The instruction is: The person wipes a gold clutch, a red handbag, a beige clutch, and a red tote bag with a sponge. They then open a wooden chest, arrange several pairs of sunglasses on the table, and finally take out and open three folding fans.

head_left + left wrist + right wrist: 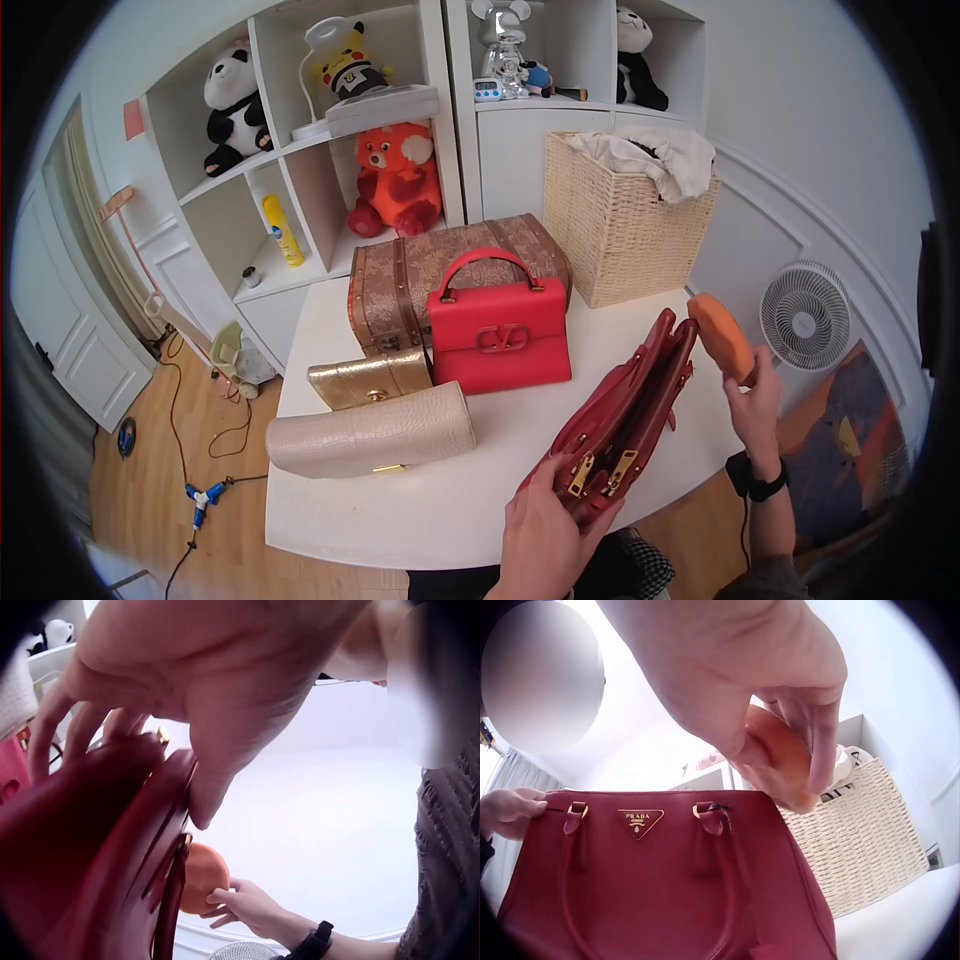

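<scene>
Our left hand [545,540] pinches the dark red bag [600,405]; farther out, our right hand [757,405] grips an orange pad [722,338]. If the left slips, the bag could tip.

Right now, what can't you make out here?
- Head view: the depths of the dark red handbag, lost in shadow.
- Head view: whatever the white cloth hides in the wicker basket.
- Head view: the blue timer's digits, too small to read.
- Right wrist view: part of the orange object, behind the right hand.
- Right wrist view: the handbag's base, cut off by the lower edge.
</scene>
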`<state>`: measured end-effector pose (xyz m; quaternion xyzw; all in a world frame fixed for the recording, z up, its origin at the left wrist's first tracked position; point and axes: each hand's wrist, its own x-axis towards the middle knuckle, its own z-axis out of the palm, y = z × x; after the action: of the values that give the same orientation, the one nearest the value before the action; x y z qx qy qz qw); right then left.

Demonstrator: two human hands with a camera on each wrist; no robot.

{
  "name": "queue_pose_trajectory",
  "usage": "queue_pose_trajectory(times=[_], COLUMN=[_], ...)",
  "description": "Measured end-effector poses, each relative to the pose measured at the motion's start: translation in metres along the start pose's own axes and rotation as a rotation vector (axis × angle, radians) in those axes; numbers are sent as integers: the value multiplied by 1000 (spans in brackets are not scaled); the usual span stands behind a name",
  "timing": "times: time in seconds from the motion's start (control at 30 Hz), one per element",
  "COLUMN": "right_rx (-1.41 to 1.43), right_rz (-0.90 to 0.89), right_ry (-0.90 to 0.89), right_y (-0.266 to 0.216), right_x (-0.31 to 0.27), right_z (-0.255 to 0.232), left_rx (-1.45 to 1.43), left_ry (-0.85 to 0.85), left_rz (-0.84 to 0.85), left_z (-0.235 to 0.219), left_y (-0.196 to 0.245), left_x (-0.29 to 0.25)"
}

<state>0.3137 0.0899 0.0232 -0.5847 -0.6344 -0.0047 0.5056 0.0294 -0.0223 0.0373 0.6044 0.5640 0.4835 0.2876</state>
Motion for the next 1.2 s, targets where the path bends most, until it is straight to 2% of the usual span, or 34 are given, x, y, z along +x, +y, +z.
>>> queue_pose_trajectory(times=[0.07,0.1,0.33,0.4,0.43,0.5,0.53,0.57,0.6,0.63,0.67,0.7,0.73,0.77,0.83,0.87,0.93,0.97,1.03,1.07,1.13,1.2], right_rx=[-94,-5,128,198,196,149,149,53,-46,-90,-92,-233,-373,-373,-448,-447,-389,-390,-627,-626,-790,-842], right_rz=[-99,13,80,175,174,83,82,-70,-223,-191,-191,-209,-226,-225,-97,-96,-247,-247,-398,-394,-545,-511], right_ry=[-53,-121,-185,-297,-301,-505,-507,-624,-738,-835,-836,-888,-938,-942,-1015,-1015,-1245,-1245,-1368,-1363,-1438,-1492], right_y=[-5,-7,34,35,45,74,79,80,77,68,61,56,50,41,15,12,11,1,-23,-29,-43,-77], right_x=[1,0,-11,-14,-16,-14,-8,1,10,22,34,47,60,73,93,100,112,119,129,130,130,124], right_z=[10,14,13,6,4,-2,-7,-14,-20,-26,-31,-34,-37,-35,-24,-16,4,11,27,32,43,44], left_rx=[12,23,43,169,167,166,166,202,236,234,285,336,334,281,206,206,220,219,247,249,236,231], left_ry=[-7,-16,-128,-155,-154,-185,-183,-223,-263,-264,-289,-313,-314,-336,-362,-363,-382,-381,-382,-384,-378,-383], left_rz=[43,84,86,300,297,329,328,323,320,319,359,396,392,393,414,415,443,443,437,443,431,432], left_z=[3,3,-5,-12,-14,-17,-19,-21,-22,-23,-24,-25,-24,-24,-22,-22,-21,-20,-18,-17,-16,-16], left_y=[-7,-10,-15,-15,-15,-17,-18,-19,-18,-16,-14,-11,-10,-8,-7,-7,-7,-8,-8,-8,-7,-7], left_x=[3,3,-8,-9,-10,-12,-14,-17,-19,-21,-24,-26,-29,-32,-35,-36,-39,-40,-41,-41,-43,-43])
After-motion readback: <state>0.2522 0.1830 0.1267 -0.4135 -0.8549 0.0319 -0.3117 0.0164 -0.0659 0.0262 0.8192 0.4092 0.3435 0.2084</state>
